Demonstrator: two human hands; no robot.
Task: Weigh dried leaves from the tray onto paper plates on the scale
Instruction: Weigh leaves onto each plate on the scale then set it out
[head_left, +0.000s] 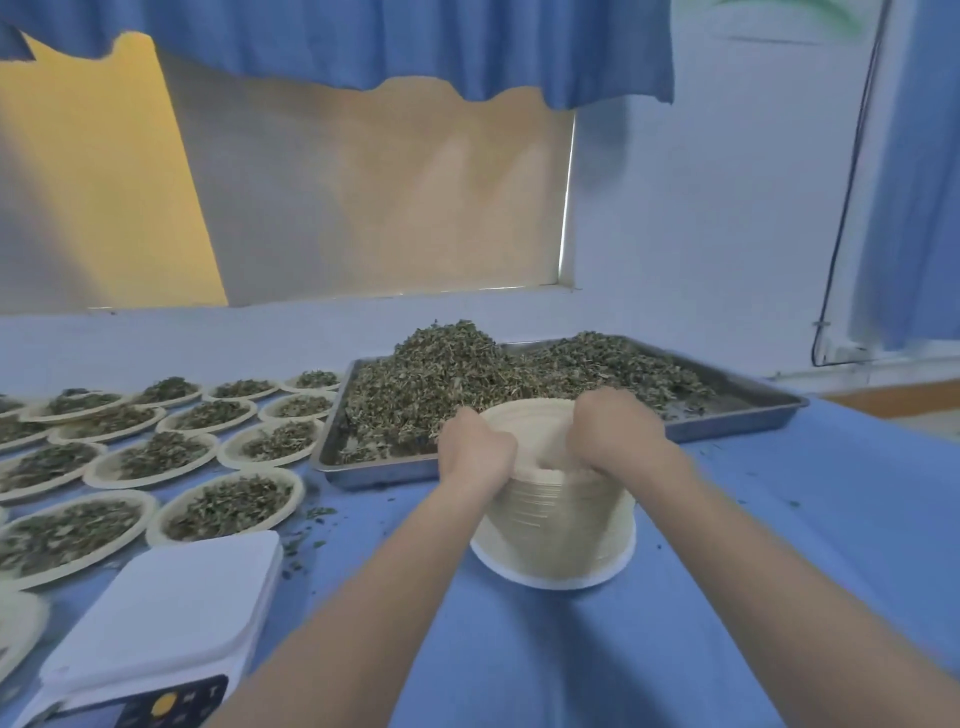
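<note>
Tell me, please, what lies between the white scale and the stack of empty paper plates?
In the head view, only blue tablecloth with some scattered leaf crumbs lies between the white scale and the stack of empty paper plates; the left forearm passes above it.

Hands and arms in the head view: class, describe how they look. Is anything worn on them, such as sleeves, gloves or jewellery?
Both forearms are bare right up to the picture's bottom edge: no sleeves show. The left hand and the right hand wear no gloves, and no watch or bracelet shows at either wrist. The fingers are too blurred and hidden to tell about rings.
</note>
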